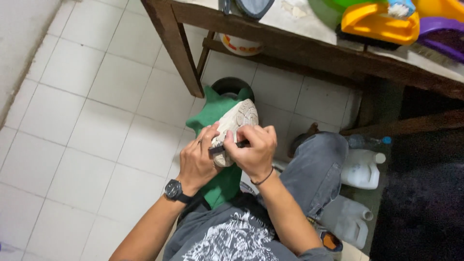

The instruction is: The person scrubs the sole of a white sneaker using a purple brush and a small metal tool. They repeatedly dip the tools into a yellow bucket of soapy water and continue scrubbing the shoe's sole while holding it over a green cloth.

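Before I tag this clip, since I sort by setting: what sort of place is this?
Probably a home utility or washing corner: white tiled floor, plastic jugs beside a wooden table, and hands scrubbing a pale shoe.

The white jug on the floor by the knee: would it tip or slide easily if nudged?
Probably. The jug looks like thin translucent plastic, so likely light unless full; its fill level can't be seen. It lies on smooth tile, so a nudge would likely slide it. Its flat sides suggest it wouldn't roll far.
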